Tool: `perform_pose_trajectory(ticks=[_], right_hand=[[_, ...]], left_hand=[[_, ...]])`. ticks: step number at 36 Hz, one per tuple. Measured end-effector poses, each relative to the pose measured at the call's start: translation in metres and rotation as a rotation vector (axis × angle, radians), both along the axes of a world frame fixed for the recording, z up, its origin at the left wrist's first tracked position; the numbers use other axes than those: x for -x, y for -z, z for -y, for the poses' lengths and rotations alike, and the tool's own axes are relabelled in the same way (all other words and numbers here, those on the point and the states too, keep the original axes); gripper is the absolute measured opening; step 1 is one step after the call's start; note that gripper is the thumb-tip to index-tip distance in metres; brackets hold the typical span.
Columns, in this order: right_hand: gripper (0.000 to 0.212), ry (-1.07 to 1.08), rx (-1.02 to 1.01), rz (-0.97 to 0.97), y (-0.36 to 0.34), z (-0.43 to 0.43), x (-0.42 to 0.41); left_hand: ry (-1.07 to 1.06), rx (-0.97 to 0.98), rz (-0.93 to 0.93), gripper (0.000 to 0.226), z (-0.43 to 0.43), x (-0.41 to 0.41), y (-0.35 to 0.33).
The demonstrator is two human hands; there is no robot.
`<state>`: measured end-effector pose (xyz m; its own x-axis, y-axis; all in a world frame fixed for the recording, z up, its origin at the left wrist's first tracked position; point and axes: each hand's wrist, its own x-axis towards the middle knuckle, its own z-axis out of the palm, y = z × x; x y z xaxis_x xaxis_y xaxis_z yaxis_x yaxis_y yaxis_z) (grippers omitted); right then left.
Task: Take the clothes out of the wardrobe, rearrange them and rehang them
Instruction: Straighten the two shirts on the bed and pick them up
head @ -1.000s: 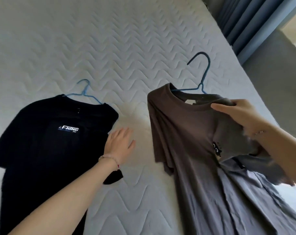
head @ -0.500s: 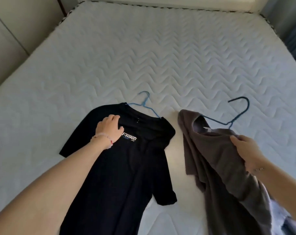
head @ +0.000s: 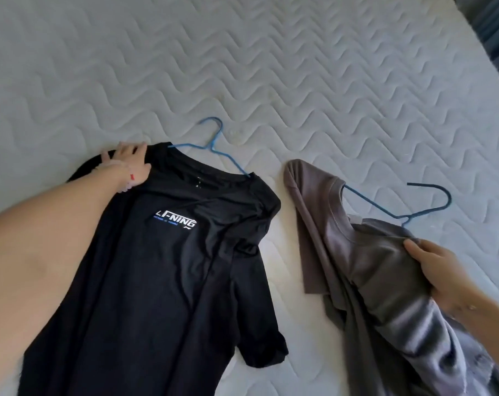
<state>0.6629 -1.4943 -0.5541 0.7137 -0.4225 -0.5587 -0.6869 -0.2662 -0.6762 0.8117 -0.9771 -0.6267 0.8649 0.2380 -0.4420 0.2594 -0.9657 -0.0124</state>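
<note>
A black T-shirt [head: 168, 270] with a white chest logo lies flat on the mattress, its light blue hanger [head: 214, 144] poking out of the collar. My left hand [head: 128, 164] rests on the shirt's left shoulder, fingers gripping the fabric edge. To the right a grey-brown T-shirt [head: 365, 267] lies crumpled on a dark blue hanger [head: 414, 207]. My right hand [head: 437, 270] pinches this shirt's shoulder fabric. A lighter grey garment [head: 431, 338] hangs beneath that hand.
Both shirts lie on a white quilted mattress [head: 271, 67] that fills the view. Dark blue curtains [head: 497, 32] show at the top right corner, beyond the mattress edge.
My left hand slid from the black shirt's chest up to its left shoulder. The grey-brown shirt, held up a second ago, now lies on the mattress with my right hand still gripping it.
</note>
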Motion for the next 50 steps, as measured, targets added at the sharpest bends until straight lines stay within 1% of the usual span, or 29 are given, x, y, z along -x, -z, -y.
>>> perform_pose_trajectory(ticks=[4, 6, 7, 9, 10, 12, 13, 17, 20, 21, 22, 23, 24, 25, 26, 27, 28, 32, 34, 36, 37, 38, 39, 41, 44, 47, 50], right_hand=[[0.016, -0.007, 0.007, -0.006, 0.006, 0.000, 0.005], [0.019, -0.012, 0.012, 0.001, 0.008, -0.001, 0.009], [0.025, -0.017, 0.021, -0.004, 0.007, -0.003, 0.011], [0.049, -0.028, 0.031, -0.011, 0.010, 0.000, 0.016], [0.048, -0.022, 0.020, -0.008, 0.010, 0.001, 0.018], [0.027, -0.024, -0.015, -0.008, 0.007, 0.001, 0.022], [0.022, -0.010, -0.046, -0.009, 0.004, 0.000, 0.023], [0.016, 0.083, -0.288, -0.038, -0.015, -0.003, 0.030], [0.016, 0.089, -0.391, -0.029, -0.041, -0.010, 0.038], [0.020, 0.070, -0.396, -0.014, -0.052, -0.015, 0.042], [0.037, 0.039, -0.386, -0.005, -0.063, -0.019, 0.046], [0.060, 0.005, -0.369, 0.009, -0.072, -0.022, 0.050], [0.074, -0.025, -0.349, 0.038, -0.082, -0.025, 0.054], [0.071, -0.059, -0.329, 0.072, -0.093, -0.030, 0.057], [0.053, -0.085, -0.311, 0.097, -0.107, -0.037, 0.060], [0.028, -0.105, -0.301, 0.125, -0.122, -0.044, 0.065], [0.012, -0.114, -0.285, 0.163, -0.136, -0.050, 0.069], [0.016, -0.150, -0.182, 0.244, -0.192, -0.059, 0.094], [0.021, -0.140, -0.192, 0.285, -0.224, -0.061, 0.110], [0.049, -0.140, -0.257, 0.309, -0.253, -0.060, 0.128], [0.047, -0.141, -0.288, 0.319, -0.265, -0.059, 0.136], [0.032, -0.148, -0.316, 0.334, -0.279, -0.058, 0.145], [0.023, -0.158, -0.347, 0.355, -0.293, -0.058, 0.154], [0.026, -0.171, -0.349, 0.374, -0.320, -0.058, 0.168], [0.023, -0.191, -0.340, 0.412, -0.365, -0.060, 0.190], [0.029, -0.277, -0.314, 0.465, -0.403, -0.059, 0.214], [0.029, -0.350, -0.249, 0.534, -0.439, -0.058, 0.239]], left_hand=[[0.005, -0.016, 0.068, 0.052, -0.010, -0.004, -0.002], [-0.023, 0.080, 0.117, 0.049, -0.008, 0.000, -0.006], [-0.045, 0.144, 0.149, 0.047, -0.005, 0.004, -0.008], [-0.075, 0.220, 0.211, 0.040, 0.003, 0.017, -0.014], [-0.083, 0.239, 0.245, 0.038, 0.004, 0.025, -0.016], [-0.101, 0.261, 0.295, 0.035, 0.007, 0.044, -0.023], [-0.113, 0.280, 0.306, 0.034, 0.007, 0.052, -0.027], [-0.190, 0.378, 0.306, 0.030, 0.012, 0.082, -0.049], [-0.210, 0.380, 0.347, 0.025, 0.018, 0.098, -0.078], [-0.208, 0.376, 0.356, 0.025, 0.021, 0.103, -0.089], [-0.201, 0.378, 0.367, 0.026, 0.024, 0.109, -0.102], [-0.187, 0.386, 0.381, 0.027, 0.026, 0.116, -0.116], [-0.172, 0.399, 0.398, 0.025, 0.028, 0.125, -0.131], [-0.161, 0.418, 0.413, 0.023, 0.030, 0.134, -0.147], [-0.158, 0.437, 0.425, 0.022, 0.030, 0.144, -0.163], [-0.164, 0.450, 0.431, 0.020, 0.030, 0.154, -0.179], [-0.172, 0.453, 0.438, 0.020, 0.029, 0.164, -0.194], [-0.226, 0.479, 0.515, 0.018, 0.021, 0.210, -0.261], [-0.261, 0.503, 0.581, 0.016, 0.015, 0.237, -0.290], [-0.293, 0.519, 0.638, 0.014, 0.011, 0.266, -0.316], [-0.297, 0.525, 0.666, 0.013, 0.011, 0.280, -0.328], [-0.301, 0.527, 0.686, 0.014, 0.010, 0.295, -0.339], [-0.312, 0.530, 0.701, 0.015, 0.011, 0.309, -0.351], [-0.329, 0.544, 0.734, 0.017, 0.013, 0.336, -0.372], [-0.340, 0.557, 0.798, 0.017, 0.018, 0.374, -0.404], [-0.362, 0.554, 0.878, 0.017, 0.020, 0.412, -0.437], [-0.391, 0.582, 0.963, 0.025, 0.014, 0.450, -0.470]])
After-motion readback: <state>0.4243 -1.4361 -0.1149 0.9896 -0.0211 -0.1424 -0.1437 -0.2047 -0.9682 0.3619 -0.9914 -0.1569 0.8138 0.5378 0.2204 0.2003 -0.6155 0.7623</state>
